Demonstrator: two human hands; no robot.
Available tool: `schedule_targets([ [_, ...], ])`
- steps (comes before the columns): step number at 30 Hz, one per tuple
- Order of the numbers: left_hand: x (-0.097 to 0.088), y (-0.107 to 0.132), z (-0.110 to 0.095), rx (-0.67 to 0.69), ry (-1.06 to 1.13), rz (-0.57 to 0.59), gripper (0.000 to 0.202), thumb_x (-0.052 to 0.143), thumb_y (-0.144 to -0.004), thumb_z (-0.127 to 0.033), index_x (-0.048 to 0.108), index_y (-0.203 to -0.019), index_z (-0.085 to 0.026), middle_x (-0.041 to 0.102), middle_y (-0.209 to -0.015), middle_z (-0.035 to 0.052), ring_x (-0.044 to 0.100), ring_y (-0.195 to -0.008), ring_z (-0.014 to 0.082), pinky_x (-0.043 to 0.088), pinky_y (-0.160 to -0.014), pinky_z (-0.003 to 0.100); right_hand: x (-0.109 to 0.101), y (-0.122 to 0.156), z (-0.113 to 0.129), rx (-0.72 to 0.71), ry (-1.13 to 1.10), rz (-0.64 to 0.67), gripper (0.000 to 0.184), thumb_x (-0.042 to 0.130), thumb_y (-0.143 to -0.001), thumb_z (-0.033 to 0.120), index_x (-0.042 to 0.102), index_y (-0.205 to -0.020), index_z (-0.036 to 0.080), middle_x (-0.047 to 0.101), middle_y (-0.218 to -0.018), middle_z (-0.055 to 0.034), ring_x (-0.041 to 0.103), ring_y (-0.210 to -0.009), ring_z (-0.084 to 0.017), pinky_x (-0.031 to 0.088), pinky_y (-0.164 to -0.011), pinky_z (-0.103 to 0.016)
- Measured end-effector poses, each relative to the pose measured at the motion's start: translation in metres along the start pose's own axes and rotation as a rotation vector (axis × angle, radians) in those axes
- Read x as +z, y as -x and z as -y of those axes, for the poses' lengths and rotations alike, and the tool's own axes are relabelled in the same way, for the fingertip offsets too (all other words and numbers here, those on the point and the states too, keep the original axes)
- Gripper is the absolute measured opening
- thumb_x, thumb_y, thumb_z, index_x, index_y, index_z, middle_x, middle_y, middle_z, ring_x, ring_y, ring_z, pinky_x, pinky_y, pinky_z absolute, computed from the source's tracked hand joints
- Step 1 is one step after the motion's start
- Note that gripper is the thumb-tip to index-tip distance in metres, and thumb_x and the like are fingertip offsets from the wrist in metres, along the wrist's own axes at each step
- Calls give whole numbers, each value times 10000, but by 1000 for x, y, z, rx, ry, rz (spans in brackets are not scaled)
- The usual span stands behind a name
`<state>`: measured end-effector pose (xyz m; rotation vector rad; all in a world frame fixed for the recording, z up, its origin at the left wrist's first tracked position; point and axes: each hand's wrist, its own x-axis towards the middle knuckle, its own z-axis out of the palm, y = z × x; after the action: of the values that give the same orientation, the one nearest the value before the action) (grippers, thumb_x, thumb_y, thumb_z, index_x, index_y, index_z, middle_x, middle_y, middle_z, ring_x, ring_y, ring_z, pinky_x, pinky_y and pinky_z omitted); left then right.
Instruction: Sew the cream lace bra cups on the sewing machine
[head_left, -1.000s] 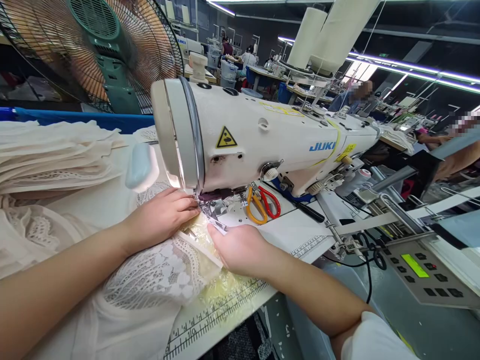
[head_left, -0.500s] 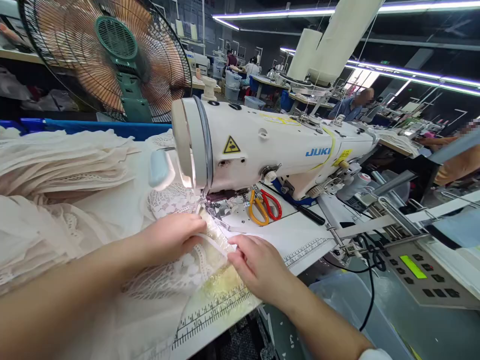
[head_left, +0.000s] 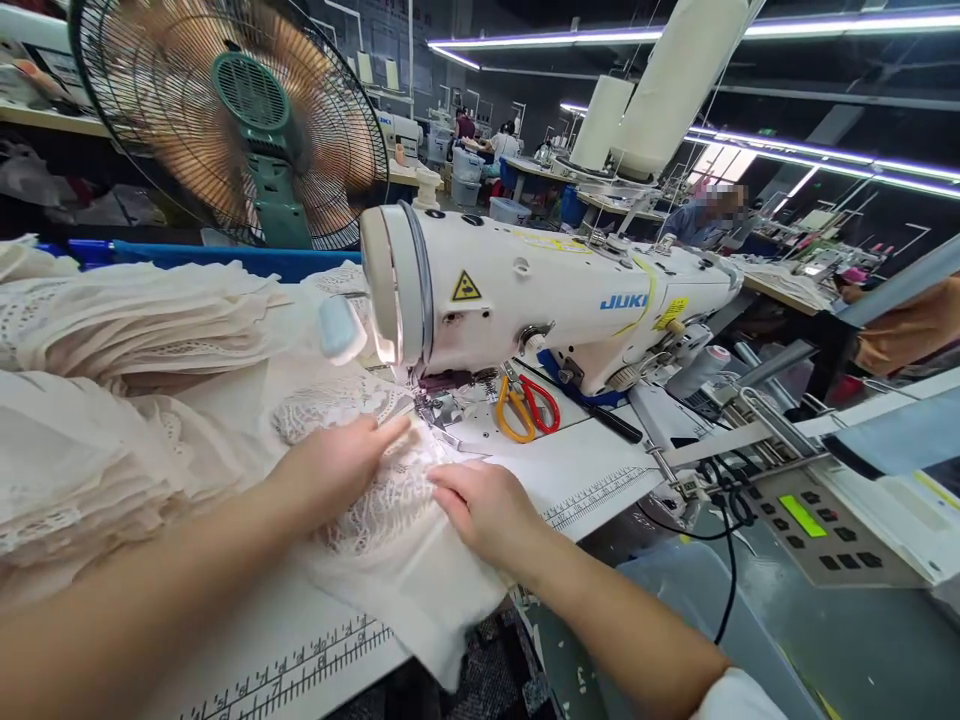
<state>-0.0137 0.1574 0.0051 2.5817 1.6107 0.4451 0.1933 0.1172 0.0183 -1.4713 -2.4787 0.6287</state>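
Note:
Cream lace fabric (head_left: 386, 510) lies on the machine bed, one plain corner hanging over the table's front edge. It reaches up to the needle area of a white sewing machine (head_left: 495, 290); the needle tip is hard to make out. My left hand (head_left: 337, 465) is closed on the lace just left of the presser foot, index finger stretched along it. To the right, my right hand (head_left: 487, 510) pinches the fabric's right edge between thumb and fingers. Yellow- and red-handled snippers (head_left: 527, 405) rest on the bed behind my right hand.
Stacked cream lace pieces (head_left: 150, 330) cover the left side. A large fan (head_left: 255, 110) stands behind them. A black-handled tool (head_left: 615, 425) lies by the machine, and a control panel (head_left: 825, 530) is at the right. A person (head_left: 697, 215) sits beyond the machine.
The fabric has been turned over or swung forward, so its plain part now hangs over the front edge. The narrow white strip and yellowish shiny layer no longer show. My right hand shifted slightly left.

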Motion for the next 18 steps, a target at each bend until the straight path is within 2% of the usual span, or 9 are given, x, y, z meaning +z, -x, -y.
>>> schedule_targets([
  [2, 2, 2, -7, 0, -60, 66, 449, 397, -755, -98, 652, -1103, -224, 520, -654, 8, 407, -409, 123, 227, -391, 233, -4, 3, -6, 2, 17, 36, 348, 469, -934, 226, 619, -1247, 193, 703, -1064, -86, 631, -979, -204, 465, -817, -298],
  [6, 2, -6, -18, -31, -214, 187, 514, 409, -733, -84, 649, -1177, -183, 553, -659, 52, 424, -374, 151, 234, -337, 242, -5, 5, -8, 7, 102, 84, 382, 446, -939, 251, 585, -1289, 188, 693, -1028, -102, 630, -937, -230, 457, -764, -320],
  [12, -4, -19, -24, -30, -317, 189, 588, 392, -699, -36, 624, -1228, -147, 616, -669, 72, 517, -419, 154, 239, -334, 223, -4, -6, -12, -7, 201, 85, 333, 435, -943, 281, 588, -1225, 194, 675, -932, -84, 616, -845, -218, 412, -666, -294],
  [18, -15, -27, -32, -37, -333, 233, 570, 374, -727, 5, 627, -1228, -92, 702, -748, 117, 621, -512, 175, 319, -379, 218, -10, -14, -11, -11, 245, 136, 323, 426, -942, 273, 579, -1211, 183, 668, -904, -78, 613, -833, -217, 375, -626, -286],
])
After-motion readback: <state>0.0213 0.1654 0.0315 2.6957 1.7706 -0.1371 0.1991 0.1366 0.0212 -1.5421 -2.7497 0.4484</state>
